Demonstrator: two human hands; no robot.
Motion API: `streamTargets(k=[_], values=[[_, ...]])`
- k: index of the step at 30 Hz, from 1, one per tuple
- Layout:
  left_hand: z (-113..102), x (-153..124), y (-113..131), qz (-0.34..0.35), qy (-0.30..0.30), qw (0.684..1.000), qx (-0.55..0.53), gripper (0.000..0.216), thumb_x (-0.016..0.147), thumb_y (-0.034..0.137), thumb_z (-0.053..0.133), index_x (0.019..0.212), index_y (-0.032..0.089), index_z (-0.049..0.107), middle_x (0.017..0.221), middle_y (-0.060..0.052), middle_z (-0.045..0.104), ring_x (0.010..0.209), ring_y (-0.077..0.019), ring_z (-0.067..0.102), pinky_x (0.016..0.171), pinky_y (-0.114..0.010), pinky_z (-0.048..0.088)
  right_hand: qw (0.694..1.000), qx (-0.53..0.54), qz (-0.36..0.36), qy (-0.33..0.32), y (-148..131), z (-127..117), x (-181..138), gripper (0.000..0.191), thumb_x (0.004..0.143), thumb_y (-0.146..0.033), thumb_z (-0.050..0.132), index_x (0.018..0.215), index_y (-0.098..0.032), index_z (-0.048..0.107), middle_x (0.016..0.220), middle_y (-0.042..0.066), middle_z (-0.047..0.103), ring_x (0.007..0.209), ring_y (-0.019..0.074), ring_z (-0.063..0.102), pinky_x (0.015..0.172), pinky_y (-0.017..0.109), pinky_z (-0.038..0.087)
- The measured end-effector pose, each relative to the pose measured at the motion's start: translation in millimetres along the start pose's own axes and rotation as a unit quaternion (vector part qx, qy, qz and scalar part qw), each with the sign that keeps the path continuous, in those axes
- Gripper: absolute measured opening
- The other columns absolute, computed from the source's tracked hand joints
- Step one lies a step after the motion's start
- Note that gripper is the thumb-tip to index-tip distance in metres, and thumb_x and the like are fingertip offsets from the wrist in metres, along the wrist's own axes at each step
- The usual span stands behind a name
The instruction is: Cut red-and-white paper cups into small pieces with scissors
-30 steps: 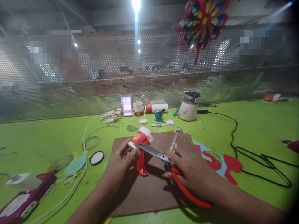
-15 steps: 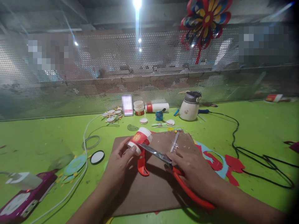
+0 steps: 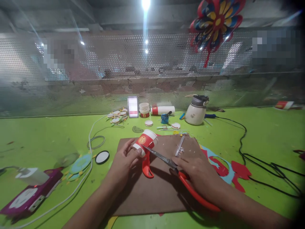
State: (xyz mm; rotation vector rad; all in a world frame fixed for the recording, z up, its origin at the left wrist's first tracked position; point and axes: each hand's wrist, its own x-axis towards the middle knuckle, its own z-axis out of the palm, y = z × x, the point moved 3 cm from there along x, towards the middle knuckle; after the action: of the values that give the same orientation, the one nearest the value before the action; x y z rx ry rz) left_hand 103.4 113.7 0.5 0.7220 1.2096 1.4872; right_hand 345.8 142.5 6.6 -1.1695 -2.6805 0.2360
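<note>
My left hand (image 3: 128, 156) grips a red and white paper cup (image 3: 147, 138) by its lower end, the cup tilted over a brown board (image 3: 138, 197). In my right hand (image 3: 194, 170) is a pair of scissors (image 3: 162, 158) with orange-red handles. Their blade tips touch the printed side of the cup; whether they cut into it I cannot tell. One curved red handle-like piece (image 3: 147, 168) shows below the cup on the board. Beyond my right hand lies a craft knife (image 3: 180, 145) among small white scraps.
Behind the board stand a phone (image 3: 132, 107), stacked cups (image 3: 144, 109), a lying stack of cups (image 3: 164, 110), a blue jar (image 3: 164, 119) and a white kettle-like bottle (image 3: 195, 113). At left are a purple power strip (image 3: 33, 190) and white cable. Red cut pieces (image 3: 240, 171) and a black cord lie right.
The whole view has shifted slightly, so things appear a little further right. The scissor blades look narrower against the cup; both hands keep their holds.
</note>
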Motion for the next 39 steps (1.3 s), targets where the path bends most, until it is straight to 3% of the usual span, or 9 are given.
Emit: streamTargets(k=[8, 13, 18, 26, 29, 32, 36, 39], values=[[3.8, -5.5, 5.5, 0.029, 0.008, 0.998, 0.052, 0.071, 0.075, 0.033, 0.087, 0.137, 0.017, 0.057, 0.122, -0.018, 0.075, 0.091, -0.0257, 0.078, 0.079, -0.035, 0.059, 0.999, 0.033, 0.001, -0.023, 2.1, 1.2, 3.3, 0.025, 0.103, -0.033, 0.050, 0.117, -0.028, 0.071, 0.105, 0.008, 0.076, 0.096, 0.0266, 0.069, 0.079, 0.034, 0.045], [8.9, -12.6, 2.6, 0.015, 0.011, 0.999, 0.034, 0.077, 0.077, 0.031, 0.086, 0.146, 0.027, 0.052, 0.128, -0.016, 0.073, 0.095, -0.0271, 0.077, 0.076, -0.035, 0.058, 0.998, 0.050, 0.005, -0.031, 0.0, 1.1, 1.9, 0.022, 0.102, -0.032, 0.052, 0.114, -0.027, 0.070, 0.109, 0.007, 0.075, 0.098, 0.0264, 0.068, 0.080, 0.034, 0.045], [5.9, -6.4, -0.5, -0.002, -0.001, 1.000, 0.019, 0.077, 0.073, 0.024, 0.088, 0.143, 0.028, 0.056, 0.126, -0.015, 0.074, 0.100, -0.0285, 0.076, 0.080, -0.035, 0.059, 0.999, 0.051, 0.004, -0.017, -1.3, -1.8, 2.8, 0.022, 0.102, -0.038, 0.054, 0.109, -0.028, 0.072, 0.107, 0.007, 0.076, 0.098, 0.0271, 0.067, 0.084, 0.037, 0.044], [4.2, -4.9, -2.4, -0.015, -0.018, 1.000, 0.002, 0.079, 0.074, 0.026, 0.088, 0.146, 0.027, 0.054, 0.124, -0.016, 0.075, 0.094, -0.0277, 0.078, 0.074, -0.035, 0.059, 0.999, 0.046, 0.008, 0.014, -12.1, -14.2, -2.3, 0.029, 0.104, -0.041, 0.052, 0.115, -0.029, 0.075, 0.105, 0.007, 0.079, 0.101, 0.0284, 0.070, 0.091, 0.040, 0.047], [3.9, -4.5, -2.2, -0.008, -0.021, 1.000, -0.014, 0.079, 0.073, 0.024, 0.088, 0.146, 0.027, 0.056, 0.123, -0.015, 0.076, 0.093, -0.0277, 0.078, 0.074, -0.034, 0.059, 0.999, 0.040, -0.001, 0.025, -12.3, -12.6, -1.4, 0.028, 0.104, -0.039, 0.053, 0.120, -0.031, 0.075, 0.115, 0.008, 0.078, 0.115, 0.0312, 0.067, 0.098, 0.043, 0.046], [4.5, -5.2, -2.2, -0.003, -0.021, 1.000, -0.016, 0.077, 0.073, 0.024, 0.089, 0.144, 0.027, 0.058, 0.126, -0.015, 0.075, 0.096, -0.0278, 0.078, 0.076, -0.034, 0.059, 0.998, 0.015, -0.023, 0.048, -10.2, -7.7, 0.5, 0.030, 0.103, -0.038, 0.054, 0.127, -0.035, 0.073, 0.133, 0.006, 0.073, 0.134, 0.0350, 0.055, 0.110, 0.053, 0.038], [6.5, -7.1, -0.2, 0.005, -0.024, 1.000, -0.008, 0.069, 0.074, 0.026, 0.089, 0.138, 0.024, 0.061, 0.131, -0.014, 0.074, 0.103, -0.0270, 0.077, 0.084, -0.035, 0.059, 0.998, -0.005, -0.032, 0.061, -8.7, -4.4, 1.6, 0.030, 0.103, -0.037, 0.054, 0.126, -0.038, 0.073, 0.144, 0.004, 0.067, 0.138, 0.0359, 0.052, 0.114, 0.059, 0.033], [5.9, -4.5, 1.9, 0.004, -0.033, 0.999, -0.031, 0.055, 0.077, 0.027, 0.086, 0.128, 0.018, 0.068, 0.122, -0.015, 0.077, 0.102, -0.0257, 0.077, 0.088, -0.034, 0.059, 0.997, -0.003, -0.038, 0.060, -9.4, -5.3, 1.9, 0.032, 0.104, -0.038, 0.052, 0.130, -0.039, 0.070, 0.150, 0.003, 0.062, 0.141, 0.0357, 0.050, 0.115, 0.061, 0.033]])
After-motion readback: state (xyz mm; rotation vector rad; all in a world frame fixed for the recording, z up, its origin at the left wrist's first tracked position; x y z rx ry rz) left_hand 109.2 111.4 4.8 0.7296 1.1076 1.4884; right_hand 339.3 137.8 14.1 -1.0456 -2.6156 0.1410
